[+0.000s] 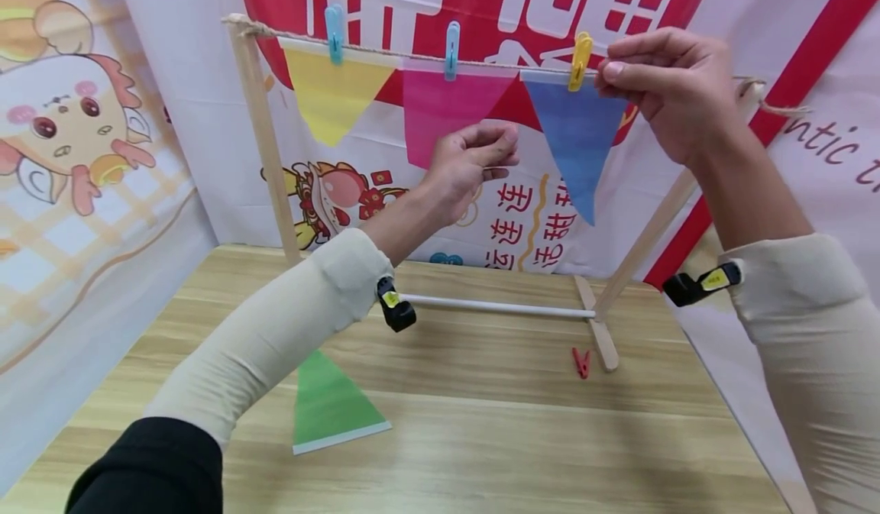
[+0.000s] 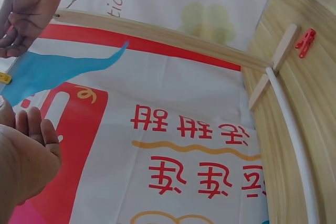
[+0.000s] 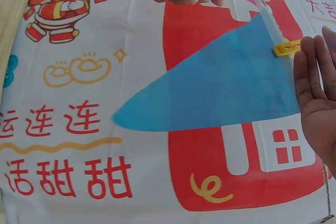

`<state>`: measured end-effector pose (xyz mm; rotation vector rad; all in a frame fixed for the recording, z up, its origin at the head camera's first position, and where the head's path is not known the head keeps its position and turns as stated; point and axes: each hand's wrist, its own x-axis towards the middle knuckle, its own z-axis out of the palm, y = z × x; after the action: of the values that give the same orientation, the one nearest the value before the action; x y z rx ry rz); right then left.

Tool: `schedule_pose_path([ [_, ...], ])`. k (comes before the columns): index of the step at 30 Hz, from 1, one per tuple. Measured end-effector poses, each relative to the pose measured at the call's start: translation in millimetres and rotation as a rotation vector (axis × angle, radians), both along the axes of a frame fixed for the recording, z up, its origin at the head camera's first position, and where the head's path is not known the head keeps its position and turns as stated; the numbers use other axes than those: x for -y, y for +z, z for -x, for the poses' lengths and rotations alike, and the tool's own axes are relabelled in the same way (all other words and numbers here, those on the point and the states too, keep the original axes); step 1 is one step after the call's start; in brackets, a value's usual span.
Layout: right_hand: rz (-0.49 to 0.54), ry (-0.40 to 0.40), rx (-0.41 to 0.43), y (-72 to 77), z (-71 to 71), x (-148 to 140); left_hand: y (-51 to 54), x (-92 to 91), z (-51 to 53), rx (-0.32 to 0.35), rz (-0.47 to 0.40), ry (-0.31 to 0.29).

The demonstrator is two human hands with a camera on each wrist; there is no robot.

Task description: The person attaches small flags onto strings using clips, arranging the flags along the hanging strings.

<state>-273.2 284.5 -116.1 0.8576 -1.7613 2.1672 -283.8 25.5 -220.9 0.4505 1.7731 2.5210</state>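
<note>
A blue triangular pennant [image 1: 576, 136] hangs from a twine line [image 1: 385, 50], held by a yellow clothespin [image 1: 580, 62]. My right hand [image 1: 677, 90] is right beside this clothespin, at the pennant's upper right corner, which it partly hides. In the right wrist view its fingers [image 3: 315, 72] look fairly straight. Lower and to the left, my left hand [image 1: 474, 164] is loosely curled in front of the pink pennant [image 1: 440, 109], with nothing seen in it. Blue clothespins hold the pink pennant and a yellow pennant [image 1: 337, 90] on the line.
A wooden frame, its left post [image 1: 264, 140] and right post [image 1: 646, 231] upright, carries the line. A white rod [image 1: 495, 305] crosses low between the posts. On the wooden table [image 1: 481, 453] lie a red clothespin [image 1: 581, 363] and a green pennant [image 1: 333, 407], partly behind my left sleeve.
</note>
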Motion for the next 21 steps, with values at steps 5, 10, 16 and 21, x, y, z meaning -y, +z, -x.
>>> schedule_pose_path([
  [5,-0.058,-0.017,0.021,-12.4,-3.2,-1,-5.3,2.5,-2.8,-0.007,0.004,-0.01],
  [10,-0.109,-0.018,0.054,-24.8,-5.9,-3,-10.1,7.5,-4.4,-0.017,0.028,-0.012],
  [16,-0.181,-0.043,0.093,-42.4,-9.5,-8,-17.2,20.2,-7.8,0.003,0.069,-0.008],
  [21,-0.199,-0.032,0.109,-55.7,-10.7,-12,-24.1,32.8,-10.3,0.016,0.091,-0.014],
])
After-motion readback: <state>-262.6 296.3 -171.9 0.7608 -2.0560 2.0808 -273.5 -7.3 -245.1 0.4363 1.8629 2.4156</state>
